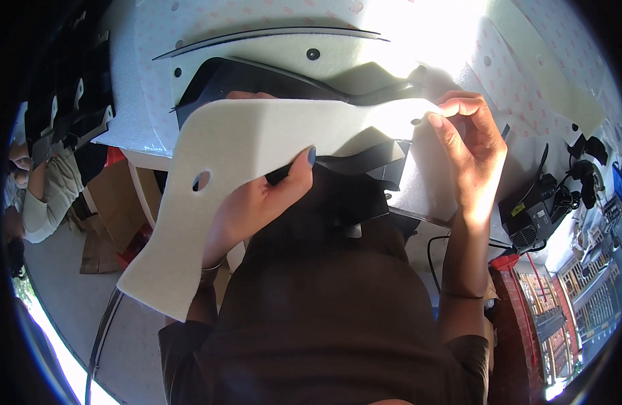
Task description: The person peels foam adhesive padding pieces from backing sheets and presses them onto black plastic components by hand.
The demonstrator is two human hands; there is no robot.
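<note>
A large curved white felt-like sheet [257,131] with a small hole near each end is held up over the table's near edge. My left hand [260,202] grips it from below, thumb on the front and fingers mostly hidden behind the sheet. At its right tip my right hand [476,128] pinches the edge between thumb and fingers, close to one hole. Behind the sheet lie black curved panels [223,77] on the table. More dark pieces [351,192] show below the sheet, in front of my body.
The table [139,88] bears a patterned covering and more pale sheets with holes, one pale sheet [284,50] at the back. A black device [530,216] with cables stands at the right edge. Black parts [74,88] sit at far left, near another person's arm [41,202]. Cardboard [115,189] stands below.
</note>
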